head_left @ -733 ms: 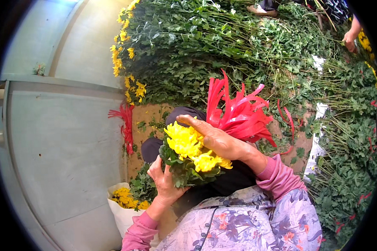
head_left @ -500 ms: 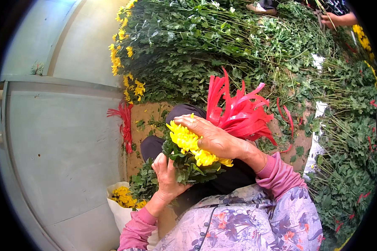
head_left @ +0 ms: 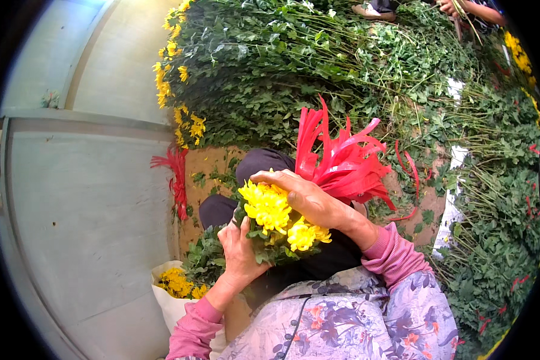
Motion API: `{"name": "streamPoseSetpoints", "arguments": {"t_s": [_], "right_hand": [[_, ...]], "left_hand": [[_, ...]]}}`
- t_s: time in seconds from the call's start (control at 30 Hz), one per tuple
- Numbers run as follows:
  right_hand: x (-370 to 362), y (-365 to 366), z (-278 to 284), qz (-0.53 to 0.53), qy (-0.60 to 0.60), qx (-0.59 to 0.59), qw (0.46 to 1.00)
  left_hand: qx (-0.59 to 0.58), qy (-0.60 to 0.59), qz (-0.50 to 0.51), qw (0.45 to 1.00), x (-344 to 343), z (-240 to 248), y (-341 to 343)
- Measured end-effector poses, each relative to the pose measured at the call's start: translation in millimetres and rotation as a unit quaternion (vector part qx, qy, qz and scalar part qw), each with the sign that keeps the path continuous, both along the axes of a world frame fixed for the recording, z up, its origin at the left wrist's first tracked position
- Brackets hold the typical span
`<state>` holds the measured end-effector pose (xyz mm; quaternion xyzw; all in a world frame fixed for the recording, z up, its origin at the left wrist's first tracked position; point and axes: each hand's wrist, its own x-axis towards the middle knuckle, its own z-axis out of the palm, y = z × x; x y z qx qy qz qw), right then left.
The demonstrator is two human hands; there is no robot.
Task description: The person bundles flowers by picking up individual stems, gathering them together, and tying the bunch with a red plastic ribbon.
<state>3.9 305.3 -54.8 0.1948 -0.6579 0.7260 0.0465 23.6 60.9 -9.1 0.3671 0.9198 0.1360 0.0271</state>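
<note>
A bunch of yellow chrysanthemums (head_left: 267, 211) with green leaves is held over my lap. My left hand (head_left: 239, 252) grips its leafy stems from the left, just below the blooms. My right hand (head_left: 300, 195) lies with straight fingers along the far side of the flower heads, its palm against them and its thumb raised. It does not close round anything. Just beyond my right wrist is a thick bundle of red plastic strips (head_left: 345, 159). The stem ends of the bunch are hidden.
A large heap of cut chrysanthemums (head_left: 294, 72) covers the far floor, with more stems (head_left: 492, 198) along the right. Red strips (head_left: 177, 180) hang by the grey wall (head_left: 90, 210). A white sack (head_left: 165, 294) with yellow blooms stands left. Another person's hand (head_left: 453, 7) holds stems far right.
The bunch has tipped so its blooms face up more. My right hand has shifted slightly and its thumb has lifted off the petals. The other person's hand has moved farther away.
</note>
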Motion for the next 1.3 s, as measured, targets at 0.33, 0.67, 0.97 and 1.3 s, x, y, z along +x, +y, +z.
{"name": "streamPoseSetpoints", "arguments": {"t_s": [0.33, 0.67, 0.97, 1.3], "right_hand": [[29.1, 3.8, -7.8, -0.039, -0.112, -0.261, 0.958], [71.4, -93.3, -37.4, 0.048, 0.061, -0.017, 0.997], [67.4, -110.7, -56.0, 0.04, -0.088, -0.146, 0.985], [51.2, -88.7, -51.3, -0.018, -0.234, -0.239, 0.942]], "left_hand": [[0.163, -0.081, 0.083, 0.98, -8.5, -1.4, -34.5], [0.205, -0.271, 0.124, 0.932, 30.7, -2.3, -60.8], [0.18, -0.007, 0.023, 0.983, 16.2, 15.1, -13.9], [0.098, -0.126, 0.123, 0.98, -7.7, 46.2, -2.5]]}}
